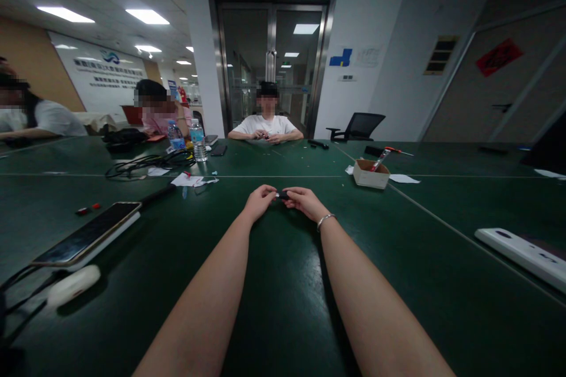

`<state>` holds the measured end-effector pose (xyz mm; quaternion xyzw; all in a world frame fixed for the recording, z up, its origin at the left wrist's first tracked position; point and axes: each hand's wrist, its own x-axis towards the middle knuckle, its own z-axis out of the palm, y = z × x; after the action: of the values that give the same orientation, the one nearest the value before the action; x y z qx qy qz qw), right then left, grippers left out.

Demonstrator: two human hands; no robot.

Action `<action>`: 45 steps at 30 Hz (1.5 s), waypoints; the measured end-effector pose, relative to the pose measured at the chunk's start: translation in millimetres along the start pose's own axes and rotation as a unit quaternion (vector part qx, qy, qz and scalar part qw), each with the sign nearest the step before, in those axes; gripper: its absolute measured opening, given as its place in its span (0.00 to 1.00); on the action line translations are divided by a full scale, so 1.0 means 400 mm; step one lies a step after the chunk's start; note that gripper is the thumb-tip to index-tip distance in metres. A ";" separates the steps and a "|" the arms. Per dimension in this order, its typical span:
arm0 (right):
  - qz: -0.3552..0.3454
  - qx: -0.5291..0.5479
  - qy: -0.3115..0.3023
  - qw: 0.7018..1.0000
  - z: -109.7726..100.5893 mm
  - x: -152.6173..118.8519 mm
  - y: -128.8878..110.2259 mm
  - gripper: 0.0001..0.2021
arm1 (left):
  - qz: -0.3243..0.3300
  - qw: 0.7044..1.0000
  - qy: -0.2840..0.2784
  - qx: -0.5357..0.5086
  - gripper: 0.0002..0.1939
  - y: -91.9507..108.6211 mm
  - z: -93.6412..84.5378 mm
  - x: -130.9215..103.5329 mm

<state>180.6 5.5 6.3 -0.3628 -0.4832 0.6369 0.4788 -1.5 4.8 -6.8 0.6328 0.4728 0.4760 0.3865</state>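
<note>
Both my arms stretch forward over the green table (283, 300). Between my hands is a small black piece with a silver metal end (282, 195); it is too small to name its kind. My left hand (259, 203) pinches its silver end with thumb and fingertips. The black part is gripped by my right hand (306, 202), which has a silver bracelet (326, 221) at the wrist. The fingertips cover part of the piece.
At left, a phone (95, 232) rests on a white block near cables. Farther back stand water bottles (200, 144) by tangled black cables (150, 164). A small box (370, 177) holds a tool at right, beyond a white power strip (522, 253). Across sits a person (267, 123).
</note>
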 end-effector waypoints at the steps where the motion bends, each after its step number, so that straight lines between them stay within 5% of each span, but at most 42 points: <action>1: 0.000 0.000 -0.001 1.000 0.000 0.000 0.000 0.06 | -0.006 1.000 -0.003 0.004 0.14 -0.001 -0.001 0.000; 30: 0.004 0.002 -0.002 1.000 -0.003 0.004 0.002 0.07 | -0.019 0.999 -0.027 0.014 0.20 0.004 -0.004 -0.002; 45: 0.006 -0.002 -0.003 1.000 -0.002 0.000 -0.002 0.08 | -0.009 1.000 0.005 0.017 0.12 0.014 0.000 -0.005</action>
<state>181.6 5.9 6.8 -0.3647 -0.4838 0.6401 0.4723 -0.3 1.5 -2.3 0.6330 0.4884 0.4676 0.3771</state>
